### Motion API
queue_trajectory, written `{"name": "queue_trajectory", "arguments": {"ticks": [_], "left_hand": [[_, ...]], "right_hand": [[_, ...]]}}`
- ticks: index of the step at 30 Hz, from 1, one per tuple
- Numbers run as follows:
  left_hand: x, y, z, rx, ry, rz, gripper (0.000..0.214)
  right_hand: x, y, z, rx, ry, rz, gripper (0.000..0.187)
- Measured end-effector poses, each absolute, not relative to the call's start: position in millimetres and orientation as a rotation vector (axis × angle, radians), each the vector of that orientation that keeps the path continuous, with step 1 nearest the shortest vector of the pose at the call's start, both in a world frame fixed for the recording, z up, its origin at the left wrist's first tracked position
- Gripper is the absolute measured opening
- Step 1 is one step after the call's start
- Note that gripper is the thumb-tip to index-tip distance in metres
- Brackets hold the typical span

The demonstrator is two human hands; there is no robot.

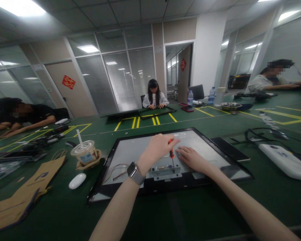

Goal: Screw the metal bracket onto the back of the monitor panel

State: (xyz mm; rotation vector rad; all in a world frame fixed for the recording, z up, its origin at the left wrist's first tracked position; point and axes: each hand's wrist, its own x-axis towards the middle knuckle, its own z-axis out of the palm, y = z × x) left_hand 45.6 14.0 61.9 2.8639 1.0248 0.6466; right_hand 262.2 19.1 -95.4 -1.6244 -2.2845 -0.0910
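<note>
A screwdriver with an orange and black handle stands nearly upright in my left hand, whose fingers close around the top of the handle. Its tip points down at a metal bracket with connectors, near the close edge of a flat display panel. The tip's exact contact is too small to make out. My right hand lies on the panel just right of the screwdriver, fingers stretched out and holding nothing. Thin wires lie on the panel's left part.
Left of the panel are a drink cup with a straw, a white oval case and a brown paper bag. A dark tablet-like slab and a white device with cables lie right. Other people sit around the green table.
</note>
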Motion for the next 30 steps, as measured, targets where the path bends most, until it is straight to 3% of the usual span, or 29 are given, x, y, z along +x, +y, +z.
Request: {"name": "queue_trajectory", "arguments": {"ticks": [8,19,26,30], "left_hand": [[44.2,9.8,66.3,2.793,0.841,0.651,0.031],[43.1,16.8,60.0,2.776,1.002,0.728,0.059],[40.4,20.7,61.8,2.626,0.882,0.664,0.022],[39.7,21.2,61.7,2.564,0.854,0.691,0.013]], "right_hand": [[262.6,17.6,-92.6,-1.617,-2.281,-0.051,0.044],[257.6,11.3,-86.6,-1.72,-2.276,0.003,0.048],[262.2,11.1,-85.4,-1.76,-2.269,0.009,0.05],[272.3,15.2,-81.3,-1.697,-2.275,0.083,0.053]]}}
